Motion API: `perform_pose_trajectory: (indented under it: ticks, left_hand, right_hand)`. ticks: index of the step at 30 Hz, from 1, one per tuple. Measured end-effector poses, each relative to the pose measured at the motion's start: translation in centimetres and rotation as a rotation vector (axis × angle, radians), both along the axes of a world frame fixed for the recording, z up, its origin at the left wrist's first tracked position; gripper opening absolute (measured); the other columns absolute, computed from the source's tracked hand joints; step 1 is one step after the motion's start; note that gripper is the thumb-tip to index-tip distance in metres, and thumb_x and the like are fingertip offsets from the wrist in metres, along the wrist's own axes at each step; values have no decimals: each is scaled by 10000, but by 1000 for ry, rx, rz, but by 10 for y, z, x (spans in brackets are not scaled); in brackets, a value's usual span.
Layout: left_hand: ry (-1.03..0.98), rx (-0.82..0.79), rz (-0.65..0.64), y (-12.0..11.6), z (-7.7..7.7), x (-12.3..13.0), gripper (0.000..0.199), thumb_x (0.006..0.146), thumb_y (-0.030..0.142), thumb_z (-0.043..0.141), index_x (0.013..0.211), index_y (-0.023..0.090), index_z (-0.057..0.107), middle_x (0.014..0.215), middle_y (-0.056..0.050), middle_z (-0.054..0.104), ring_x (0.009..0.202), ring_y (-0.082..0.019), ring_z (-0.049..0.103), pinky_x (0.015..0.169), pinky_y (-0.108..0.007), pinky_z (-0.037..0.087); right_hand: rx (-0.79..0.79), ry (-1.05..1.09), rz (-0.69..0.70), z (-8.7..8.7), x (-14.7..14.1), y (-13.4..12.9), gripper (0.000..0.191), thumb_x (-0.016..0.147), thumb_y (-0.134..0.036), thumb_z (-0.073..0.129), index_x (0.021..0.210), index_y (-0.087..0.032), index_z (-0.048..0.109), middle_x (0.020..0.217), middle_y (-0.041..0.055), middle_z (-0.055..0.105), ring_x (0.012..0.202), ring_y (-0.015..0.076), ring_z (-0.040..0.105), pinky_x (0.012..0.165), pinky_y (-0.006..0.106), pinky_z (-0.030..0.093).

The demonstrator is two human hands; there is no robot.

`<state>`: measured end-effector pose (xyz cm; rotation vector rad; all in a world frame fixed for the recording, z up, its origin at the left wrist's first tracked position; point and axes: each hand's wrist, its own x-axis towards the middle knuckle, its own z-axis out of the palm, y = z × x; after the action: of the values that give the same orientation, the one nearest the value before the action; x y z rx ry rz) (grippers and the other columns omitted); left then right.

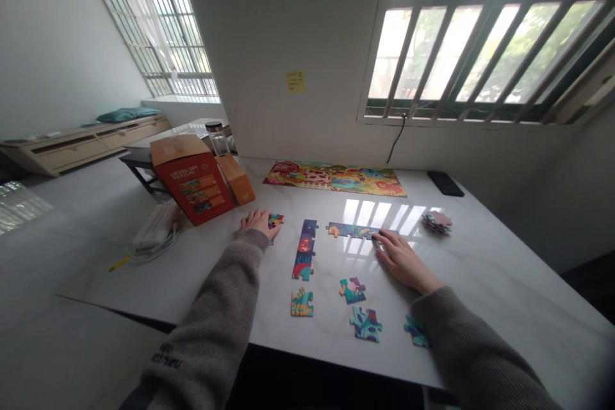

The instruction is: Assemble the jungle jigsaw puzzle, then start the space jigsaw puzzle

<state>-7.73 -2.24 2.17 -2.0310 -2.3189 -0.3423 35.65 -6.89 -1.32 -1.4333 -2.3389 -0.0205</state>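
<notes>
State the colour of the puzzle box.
The puzzle box is red with orange flaps; the head view shows it best.

Glossy veined stone tabletop (480, 307), matt cardboard puzzle pieces (366, 324), rough knit sleeves (206, 327)

Red puzzle box (195, 189): "LEVEL UP", next word blurred.

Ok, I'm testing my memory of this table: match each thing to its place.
Things:
1. Yellow paper sticky note
2. Flat black phone
3. Red cardboard puzzle box
4. Long blue-and-red jigsaw strip

Places:
A. Between the left hand and right hand
B. White wall
C. Far right edge of the white marble table
D. Far left of the table, beyond the left hand

Pairs: 1B, 2C, 3D, 4A.
</notes>
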Motion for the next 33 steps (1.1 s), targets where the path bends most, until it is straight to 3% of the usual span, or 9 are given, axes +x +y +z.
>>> perform_pose_trajectory:
  ticks: [9, 11, 14, 18, 21, 26, 29, 33]
  left_hand:
    - [-61, 192, -107, -1, 4, 4, 261, 775, 308, 650, 1022, 226, 624, 1101, -89, 632, 1092, -303, 540, 897, -408, 408]
    - [-84, 273, -228, -5, 7, 15, 283, 762, 259, 667, 1039, 219, 626, 1113, -85, 630, 1071, -289, 550, 906, -399, 403]
    - [-127, 379, -508, -12, 9, 40, 322, 741, 217, 685, 1055, 212, 613, 1123, -81, 633, 1052, -274, 566, 923, -398, 403]
    - [-217, 475, -826, -23, 8, 73, 281, 734, 175, 672, 1001, 206, 590, 1096, -81, 642, 1009, -253, 590, 886, -381, 441]
    - [-286, 521, -932, -31, 8, 87, 243, 737, 163, 669, 958, 210, 579, 1087, -83, 653, 995, -244, 607, 867, -379, 464]
    - [-322, 554, -1042, -44, 8, 98, 230, 747, 169, 664, 956, 213, 579, 1127, -80, 673, 998, -238, 628, 891, -402, 479]
    - [-288, 516, -1126, -49, 6, 103, 240, 754, 155, 642, 982, 216, 596, 1190, -88, 666, 1058, -250, 625, 912, -405, 491]
    - [-362, 516, -1178, -51, 6, 109, 368, 807, 116, 587, 1161, 214, 588, 1239, -102, 656, 1150, -251, 610, 971, -417, 488]
  right_hand:
    - [-18, 49, 17, -1, 3, 3, 460, 1001, -403, 404, 1387, -199, 549, 1442, 152, 519, 1355, 318, 456, 1135, 506, 391]
    - [-47, 79, 24, 0, 4, 6, 463, 999, -411, 406, 1376, -187, 554, 1431, 159, 527, 1349, 317, 465, 1135, 506, 391]
    - [-79, 155, 30, 5, 4, 9, 452, 992, -427, 425, 1356, -199, 563, 1389, 151, 564, 1307, 302, 510, 1107, 488, 424]
    - [-28, 260, 7, 21, -4, 4, 388, 967, -413, 469, 1262, -210, 619, 1253, 140, 648, 1202, 311, 578, 1038, 500, 466]
    - [-35, 345, 10, 40, -20, -7, 348, 969, -387, 473, 1237, -223, 623, 1167, 124, 683, 1119, 302, 617, 973, 492, 493]
    - [-236, 512, 186, 63, -70, -28, 392, 963, -340, 519, 1345, -251, 531, 1045, 73, 713, 926, 216, 674, 857, 398, 540]
    - [-372, 626, 263, 65, -99, -33, 462, 939, -345, 571, 1378, -229, 491, 891, 41, 711, 739, 176, 654, 712, 342, 547]
    - [-559, 949, 279, 61, -118, -34, 381, 942, -421, 572, 1259, -215, 526, 755, 0, 680, 594, 146, 627, 564, 292, 523]
